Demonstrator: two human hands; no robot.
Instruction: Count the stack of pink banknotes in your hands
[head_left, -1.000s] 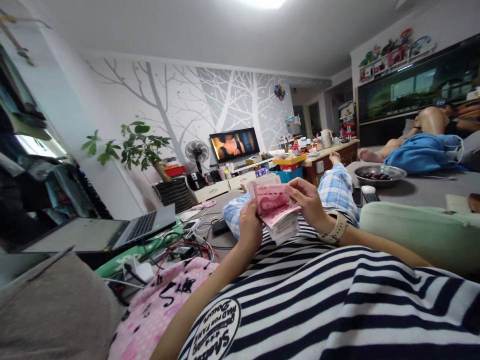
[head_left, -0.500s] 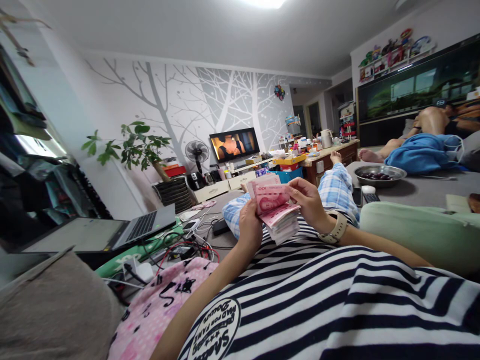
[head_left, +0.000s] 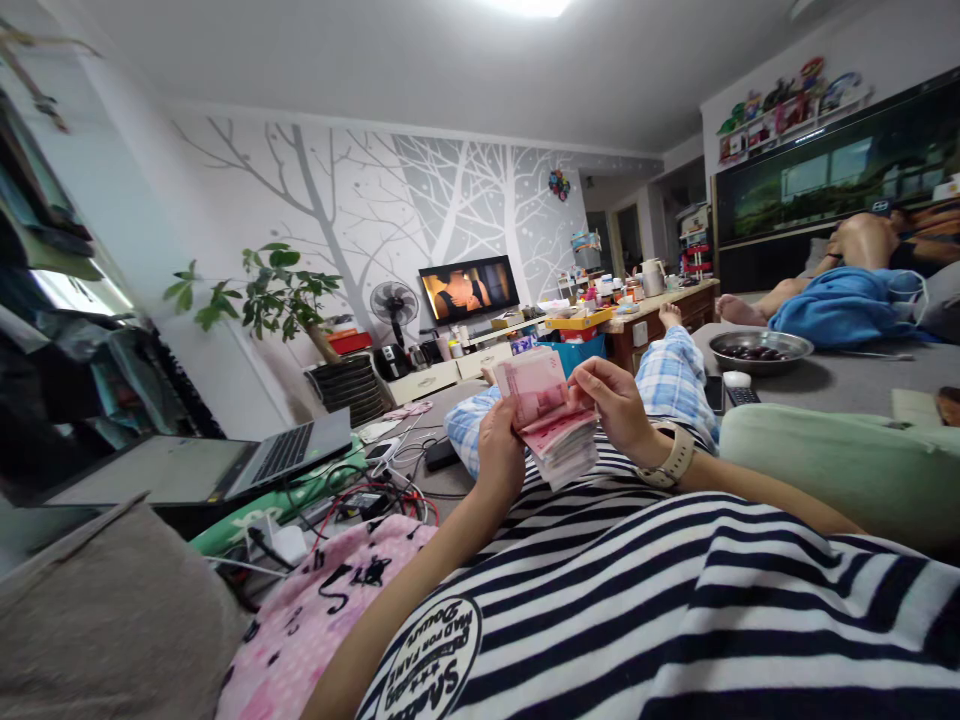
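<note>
A thick stack of pink banknotes [head_left: 561, 445] is folded in my left hand [head_left: 501, 448], whose fingers are closed around its left side. The upper notes stand raised toward the television, while the lower part of the stack fans out over my striped shirt. Thumb and fingers of my right hand [head_left: 616, 405] are pinched at the right edge of the notes, on a banknote. How many notes that pinch takes in is hidden. A pale watch [head_left: 673, 455] sits on my right wrist.
On the left are an open laptop [head_left: 289, 455], tangled cables and a pink blanket [head_left: 330, 610]. To the right lie a green cushion [head_left: 810, 460], a metal bowl [head_left: 761, 352] of dark fruit and a remote [head_left: 742, 397]. Another person's legs [head_left: 847, 260] rest farther right.
The raised front note with the portrait has turned down toward the lower stack, showing another note behind it. My right fingers have shifted slightly at the edge; my left hand stays in place.
</note>
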